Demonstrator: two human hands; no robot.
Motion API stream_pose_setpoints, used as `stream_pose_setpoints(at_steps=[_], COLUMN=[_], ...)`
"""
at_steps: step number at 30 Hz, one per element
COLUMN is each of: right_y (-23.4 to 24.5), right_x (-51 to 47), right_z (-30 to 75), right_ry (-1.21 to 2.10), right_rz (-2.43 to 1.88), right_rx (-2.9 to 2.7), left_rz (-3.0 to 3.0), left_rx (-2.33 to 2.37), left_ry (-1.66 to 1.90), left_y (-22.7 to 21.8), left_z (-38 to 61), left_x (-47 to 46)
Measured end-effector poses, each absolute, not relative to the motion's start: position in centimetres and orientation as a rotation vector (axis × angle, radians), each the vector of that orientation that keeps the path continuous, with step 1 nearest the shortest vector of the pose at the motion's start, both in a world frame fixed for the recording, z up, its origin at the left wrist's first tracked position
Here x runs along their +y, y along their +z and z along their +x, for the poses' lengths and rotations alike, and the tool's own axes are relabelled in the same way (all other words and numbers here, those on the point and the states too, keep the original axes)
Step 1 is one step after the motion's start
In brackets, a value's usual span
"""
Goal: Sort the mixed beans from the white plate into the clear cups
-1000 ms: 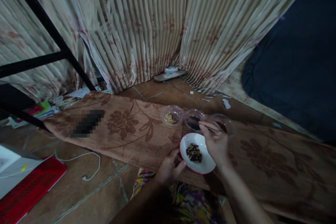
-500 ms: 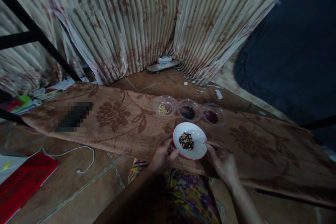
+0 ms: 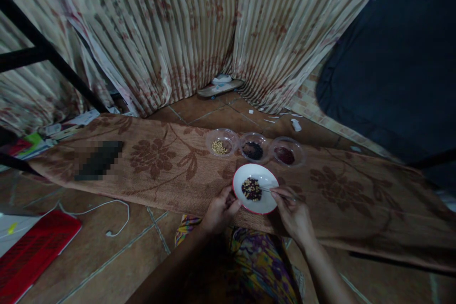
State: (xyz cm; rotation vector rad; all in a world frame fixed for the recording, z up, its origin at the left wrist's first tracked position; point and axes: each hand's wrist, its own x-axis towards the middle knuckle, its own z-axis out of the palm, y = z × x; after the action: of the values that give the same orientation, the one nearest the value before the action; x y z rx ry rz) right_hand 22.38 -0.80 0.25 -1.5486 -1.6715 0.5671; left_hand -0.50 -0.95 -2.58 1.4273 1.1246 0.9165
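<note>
A white bowl with a red rim (image 3: 265,203) holds a small heap of mixed beans (image 3: 251,189), pale yellow and dark ones. My left hand (image 3: 221,209) grips its left edge, thumb at the near rim. In my right hand (image 3: 292,213) is a thin, shiny utensil (image 3: 266,189), pinched at the bowl's right side. Its tip reaches the beans; whether it is a spoon or chopsticks I cannot tell. Just beyond the bowl stand three clear plastic cups: one with yellow beans (image 3: 219,147), one with black beans (image 3: 252,150), one with dark red beans (image 3: 285,155).
A brown flowered cloth (image 3: 171,180) covers the long, low table. At its left lies a dark pixelated object (image 3: 99,160). A white cable (image 3: 121,225) and a red box (image 3: 42,242) are on the tiled floor. Behind, a skateboard (image 3: 221,89) sits beneath striped curtains (image 3: 199,33).
My right hand and the utensil have shifted slightly left, the tip now deeper among the beans. The view has moved a little; my left hand keeps its hold on the bowl.
</note>
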Motion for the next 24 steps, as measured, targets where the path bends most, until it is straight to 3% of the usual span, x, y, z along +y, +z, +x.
stream_pose_setpoints(at_steps=[24], right_y=[2.0], right_x=[-0.2], right_z=[22.1], right_ry=[0.548], right_rz=[-1.520], right_rx=[-1.514], left_rz=[1.402], left_rx=[1.148], left_ry=[0.956], left_y=[-2.7], left_z=[-0.3], left_x=[-1.1])
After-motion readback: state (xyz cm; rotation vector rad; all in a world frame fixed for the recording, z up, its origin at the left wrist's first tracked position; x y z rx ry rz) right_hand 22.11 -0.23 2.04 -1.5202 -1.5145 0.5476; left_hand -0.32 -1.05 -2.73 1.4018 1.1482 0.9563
